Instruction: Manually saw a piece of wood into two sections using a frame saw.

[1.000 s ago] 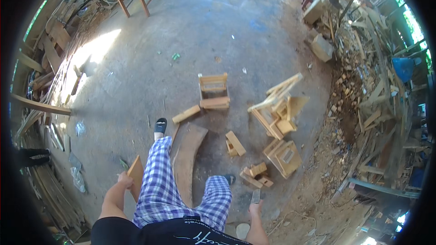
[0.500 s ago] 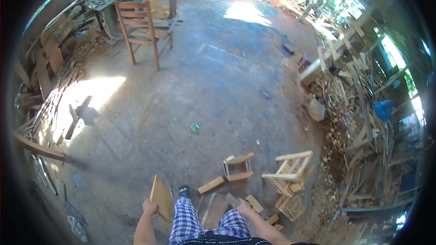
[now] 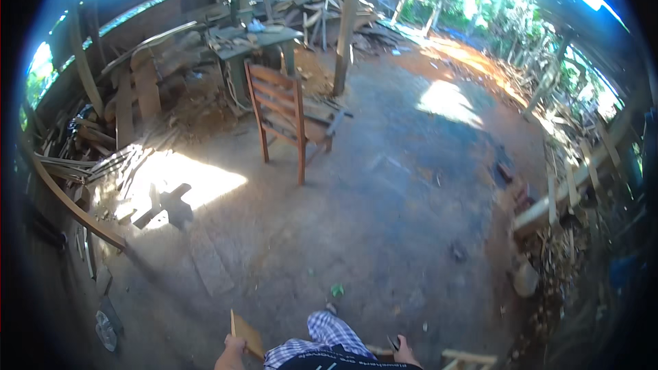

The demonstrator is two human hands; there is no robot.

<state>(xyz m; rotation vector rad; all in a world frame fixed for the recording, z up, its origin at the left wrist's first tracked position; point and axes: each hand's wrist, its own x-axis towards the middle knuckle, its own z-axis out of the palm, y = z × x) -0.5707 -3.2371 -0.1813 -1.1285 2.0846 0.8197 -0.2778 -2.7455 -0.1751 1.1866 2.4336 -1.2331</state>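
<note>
My left hand (image 3: 235, 344) is closed around the edge of a flat light-brown wooden board (image 3: 248, 334), held upright beside my leg in checked trousers. Low on the right, my right hand (image 3: 404, 352) grips a thin, flat dark piece (image 3: 392, 342); its kind is too small to make out. Just right of that hand, a pale wooden frame (image 3: 471, 358) pokes in at the lower edge, most of it cut off.
Ahead on the concrete floor stands a brown wooden chair (image 3: 279, 106), with a green worktable (image 3: 257, 40) behind it and a post (image 3: 348, 27) alongside. Planks (image 3: 133, 96) lean at left. A curved timber (image 3: 79, 212) lies nearer. Scrap wood heaps line the right side.
The view has tilted up and turned left, and I have stepped forward. The small wooden frames by my feet have mostly dropped out of sight. Both hands keep what they hold.
</note>
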